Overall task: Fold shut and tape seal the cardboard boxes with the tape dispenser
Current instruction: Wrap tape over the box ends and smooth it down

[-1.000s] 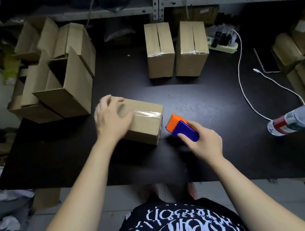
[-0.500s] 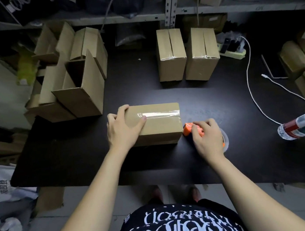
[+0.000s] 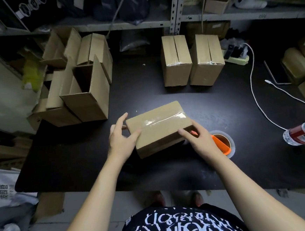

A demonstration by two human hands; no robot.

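taped cardboard box | left hand, right hand grip ends | glossy seam

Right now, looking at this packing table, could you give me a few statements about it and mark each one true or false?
1. Both hands, left hand and right hand, touch the taped cardboard box. True.
2. The tape dispenser is in the right hand. False: it lies on the black table beside that hand.
3. Two sealed boxes stand at the table's far side. True.
4. The open boxes sit to the right. False: they are on the left.
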